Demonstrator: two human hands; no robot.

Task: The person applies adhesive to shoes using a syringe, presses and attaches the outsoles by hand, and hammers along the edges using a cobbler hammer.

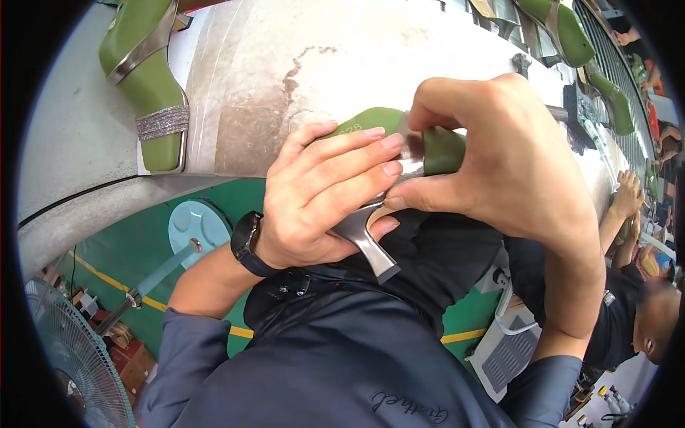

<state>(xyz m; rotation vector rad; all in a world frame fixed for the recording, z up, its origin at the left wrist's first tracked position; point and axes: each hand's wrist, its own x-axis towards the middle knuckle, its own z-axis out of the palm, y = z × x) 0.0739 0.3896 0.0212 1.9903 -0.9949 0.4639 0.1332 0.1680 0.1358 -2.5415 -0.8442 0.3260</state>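
A metallic-heeled sandal on a green shoe last is held between my hands at the table's near edge. Its slim silver heel points down toward my lap. My left hand is wrapped over the side of the sandal, its fingers lying across the shiny strap. From the other side, my right hand grips the strap area with curled fingers and a thumb near the heel's top. The fingers hide much of the strap. A second green-lasted sandal with a glittery band rests at the table's left end.
The worn pale table spans the top. A dark block and tools lie at its right. Beyond is a rack with several green-lasted shoes. A co-worker is close on the right; a fan stands lower left.
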